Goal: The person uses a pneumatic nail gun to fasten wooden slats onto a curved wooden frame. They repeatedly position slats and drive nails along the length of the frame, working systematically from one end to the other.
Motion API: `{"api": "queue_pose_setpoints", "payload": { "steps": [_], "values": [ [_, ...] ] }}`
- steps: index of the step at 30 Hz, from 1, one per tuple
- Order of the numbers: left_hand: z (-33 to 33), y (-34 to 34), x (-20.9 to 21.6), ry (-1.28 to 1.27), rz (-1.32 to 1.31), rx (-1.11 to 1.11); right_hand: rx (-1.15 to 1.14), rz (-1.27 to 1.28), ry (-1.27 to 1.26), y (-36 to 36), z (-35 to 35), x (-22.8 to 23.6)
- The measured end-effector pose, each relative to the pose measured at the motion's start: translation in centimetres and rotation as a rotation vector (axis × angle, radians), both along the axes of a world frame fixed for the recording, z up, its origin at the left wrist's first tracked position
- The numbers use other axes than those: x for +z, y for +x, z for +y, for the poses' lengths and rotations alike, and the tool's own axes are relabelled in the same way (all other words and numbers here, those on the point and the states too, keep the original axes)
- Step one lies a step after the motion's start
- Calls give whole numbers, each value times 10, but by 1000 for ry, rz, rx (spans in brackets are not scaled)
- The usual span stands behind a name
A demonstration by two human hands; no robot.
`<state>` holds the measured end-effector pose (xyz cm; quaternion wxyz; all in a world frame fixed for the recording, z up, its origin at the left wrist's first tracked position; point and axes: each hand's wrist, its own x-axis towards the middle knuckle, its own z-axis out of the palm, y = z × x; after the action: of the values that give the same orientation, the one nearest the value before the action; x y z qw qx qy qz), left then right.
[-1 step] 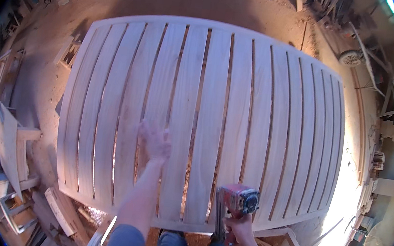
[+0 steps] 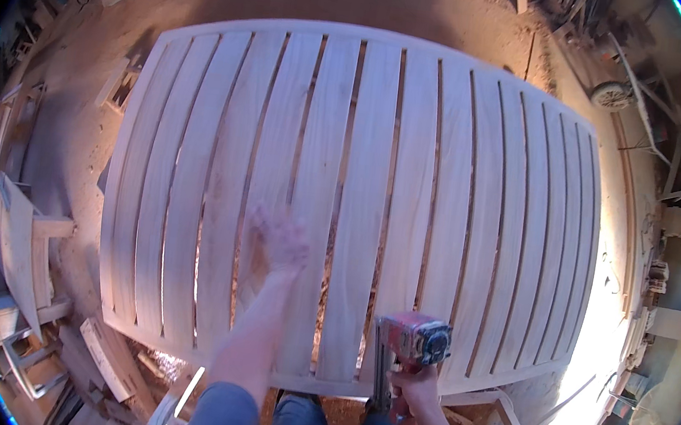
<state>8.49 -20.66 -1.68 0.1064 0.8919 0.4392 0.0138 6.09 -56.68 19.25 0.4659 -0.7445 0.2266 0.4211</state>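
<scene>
Slatted wooden panel lies in front of the person. Left hand: open, fingers spread, empty, over the panel's slats left of its centre; blurred, contact undeterminable. Right hand: clenched around the grip of a red nail gun, at the panel's near edge, right of centre. Spoked wheel: beyond the panel's far right corner.

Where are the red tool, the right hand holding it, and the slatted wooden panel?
Red tool point(image 2: 417, 335), head view: on its top housing.
Right hand point(image 2: 421, 390), head view: on the back of the hand.
Slatted wooden panel point(image 2: 367, 173), head view: on a bare slat near the middle.
</scene>
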Motion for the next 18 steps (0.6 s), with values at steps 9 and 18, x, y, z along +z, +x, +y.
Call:
{"api": "queue_pose_setpoints", "payload": {
  "steps": [9, 18],
  "values": [
    [-84, 74, 8, 16, -188, -103, 140, -193, 110, 71, -21, -6],
    [-81, 66, -6, 58, -275, -281, 313, -200, -17, 160, 79, -3]
  ]
}}
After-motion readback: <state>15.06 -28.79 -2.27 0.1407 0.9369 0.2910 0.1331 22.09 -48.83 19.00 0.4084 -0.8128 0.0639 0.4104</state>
